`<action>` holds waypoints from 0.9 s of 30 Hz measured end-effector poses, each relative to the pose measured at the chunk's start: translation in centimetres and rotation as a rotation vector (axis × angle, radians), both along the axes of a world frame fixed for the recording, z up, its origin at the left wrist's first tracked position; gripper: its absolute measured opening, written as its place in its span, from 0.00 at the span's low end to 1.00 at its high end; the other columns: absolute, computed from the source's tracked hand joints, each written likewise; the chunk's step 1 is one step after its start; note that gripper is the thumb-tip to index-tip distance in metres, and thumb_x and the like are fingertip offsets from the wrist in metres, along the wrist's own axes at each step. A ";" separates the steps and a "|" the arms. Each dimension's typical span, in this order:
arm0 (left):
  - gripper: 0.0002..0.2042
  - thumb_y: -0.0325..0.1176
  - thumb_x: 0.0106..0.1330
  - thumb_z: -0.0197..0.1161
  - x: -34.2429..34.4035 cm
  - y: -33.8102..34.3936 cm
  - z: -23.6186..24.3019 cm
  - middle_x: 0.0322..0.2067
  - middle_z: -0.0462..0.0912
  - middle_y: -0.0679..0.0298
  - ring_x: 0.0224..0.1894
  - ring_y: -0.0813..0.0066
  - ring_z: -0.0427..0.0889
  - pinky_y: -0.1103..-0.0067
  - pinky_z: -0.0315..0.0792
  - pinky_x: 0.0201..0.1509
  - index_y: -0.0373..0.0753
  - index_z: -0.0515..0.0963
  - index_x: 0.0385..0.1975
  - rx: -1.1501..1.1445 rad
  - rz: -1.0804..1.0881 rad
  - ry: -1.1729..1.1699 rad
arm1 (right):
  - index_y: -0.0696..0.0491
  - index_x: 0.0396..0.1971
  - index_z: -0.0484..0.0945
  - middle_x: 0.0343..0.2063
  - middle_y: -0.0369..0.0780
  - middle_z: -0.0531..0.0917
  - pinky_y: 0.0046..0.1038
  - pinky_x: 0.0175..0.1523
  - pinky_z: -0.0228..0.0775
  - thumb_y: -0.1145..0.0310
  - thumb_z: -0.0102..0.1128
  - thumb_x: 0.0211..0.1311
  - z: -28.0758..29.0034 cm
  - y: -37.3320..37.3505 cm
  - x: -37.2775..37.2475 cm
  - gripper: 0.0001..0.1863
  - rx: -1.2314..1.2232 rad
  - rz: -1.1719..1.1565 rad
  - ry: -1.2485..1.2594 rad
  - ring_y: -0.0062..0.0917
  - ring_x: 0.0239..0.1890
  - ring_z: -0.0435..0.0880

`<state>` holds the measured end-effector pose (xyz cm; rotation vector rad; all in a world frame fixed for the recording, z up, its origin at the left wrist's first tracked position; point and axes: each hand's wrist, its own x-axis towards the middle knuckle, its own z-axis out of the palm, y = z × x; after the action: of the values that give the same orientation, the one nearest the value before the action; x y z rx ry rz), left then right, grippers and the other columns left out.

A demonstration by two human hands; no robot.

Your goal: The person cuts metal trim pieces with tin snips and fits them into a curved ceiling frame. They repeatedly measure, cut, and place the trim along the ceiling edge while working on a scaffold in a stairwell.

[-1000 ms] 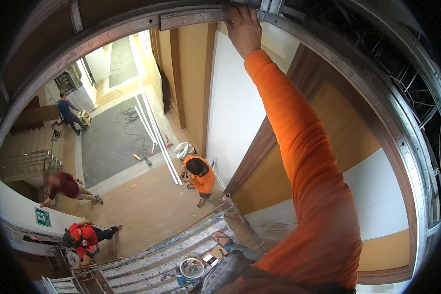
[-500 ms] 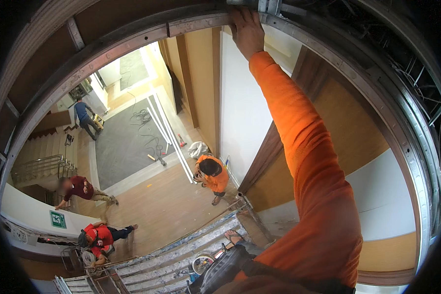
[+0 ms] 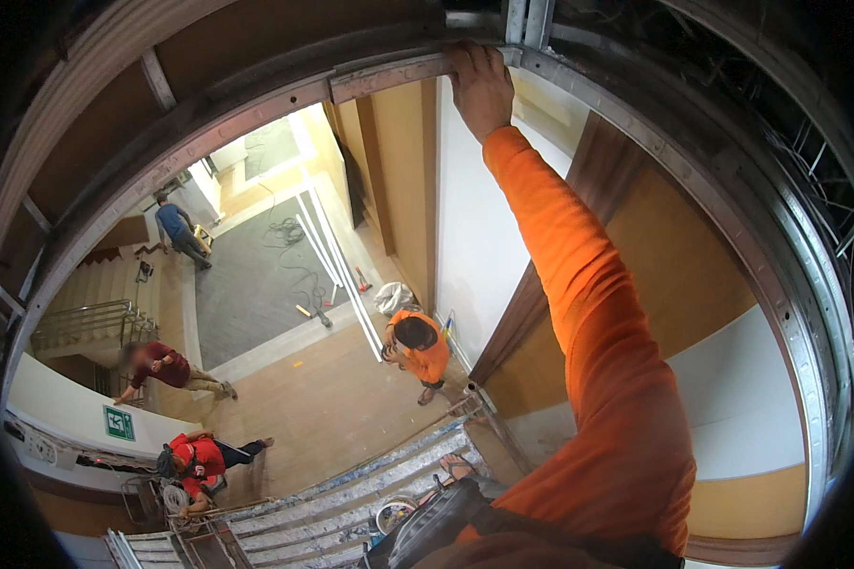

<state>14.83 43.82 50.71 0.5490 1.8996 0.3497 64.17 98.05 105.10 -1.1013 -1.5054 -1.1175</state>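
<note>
My right hand (image 3: 484, 90), at the end of an orange sleeve, reaches up to a curved-looking metal rail (image 3: 389, 76) overhead. Its fingers are bent over the rail's edge, just left of an upright metal stud (image 3: 538, 24). The fingertips are hidden behind the rail. My left hand is out of the picture. Below me, a paint-splattered plank platform (image 3: 351, 498) carries a small round tub (image 3: 395, 514), close to my sandalled foot (image 3: 456, 466).
On the floor below, a person in orange (image 3: 422, 351) stands near long white strips (image 3: 337, 256). People in red (image 3: 199, 460), maroon (image 3: 166, 365) and blue (image 3: 176, 228) are at the left. A cable (image 3: 289, 230) lies on the grey floor panel (image 3: 256, 284).
My view has tilted a little, so the scene sits slightly lower and farther right. My right hand stays on the rail. The person in blue has shifted posture.
</note>
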 end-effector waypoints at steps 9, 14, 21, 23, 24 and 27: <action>0.25 0.42 0.70 0.64 0.5 0.5 1.6 0.60 0.79 0.45 0.60 0.46 0.80 0.60 0.73 0.65 0.38 0.74 0.64 0.000 -0.002 0.008 | 0.45 0.55 0.79 0.53 0.38 0.80 0.41 0.56 0.78 0.70 0.67 0.59 2.1 0.7 0.1 0.22 -0.052 -0.042 0.021 0.39 0.57 0.76; 0.25 0.42 0.70 0.64 0.7 0.9 2.4 0.60 0.79 0.45 0.60 0.46 0.80 0.60 0.73 0.64 0.38 0.74 0.64 0.006 -0.008 0.011 | 0.44 0.57 0.78 0.52 0.38 0.80 0.41 0.54 0.78 0.68 0.62 0.59 2.5 1.0 1.2 0.23 -0.033 -0.023 -0.054 0.37 0.59 0.76; 0.25 0.43 0.70 0.65 0.9 1.0 3.1 0.59 0.80 0.45 0.60 0.45 0.80 0.60 0.73 0.64 0.38 0.74 0.63 0.006 -0.025 0.024 | 0.44 0.56 0.80 0.51 0.35 0.81 0.35 0.53 0.81 0.68 0.67 0.58 1.9 0.4 2.6 0.23 -0.052 -0.018 -0.147 0.34 0.57 0.78; 0.25 0.43 0.70 0.65 0.9 0.7 3.2 0.59 0.80 0.45 0.60 0.45 0.80 0.60 0.73 0.64 0.39 0.75 0.63 0.004 -0.028 0.032 | 0.44 0.55 0.80 0.50 0.35 0.82 0.34 0.51 0.82 0.67 0.67 0.58 1.5 0.4 2.5 0.22 -0.034 0.010 -0.159 0.33 0.57 0.79; 0.25 0.43 0.70 0.65 0.9 0.5 3.2 0.59 0.80 0.45 0.60 0.45 0.80 0.60 0.74 0.64 0.39 0.75 0.63 0.004 -0.034 0.040 | 0.44 0.55 0.80 0.50 0.35 0.82 0.33 0.51 0.82 0.66 0.67 0.58 1.4 0.5 2.4 0.22 -0.011 0.017 -0.159 0.33 0.56 0.79; 0.25 0.43 0.69 0.65 0.7 -1.0 3.3 0.59 0.80 0.45 0.60 0.45 0.80 0.60 0.74 0.64 0.39 0.75 0.63 0.001 -0.091 0.075 | 0.44 0.55 0.81 0.50 0.35 0.82 0.33 0.51 0.82 0.65 0.67 0.59 1.5 1.1 2.4 0.21 -0.039 -0.030 -0.135 0.34 0.56 0.80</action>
<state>15.55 42.78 53.99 0.6547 1.9391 0.2743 66.57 99.14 106.62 -1.0961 -1.6263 -1.2079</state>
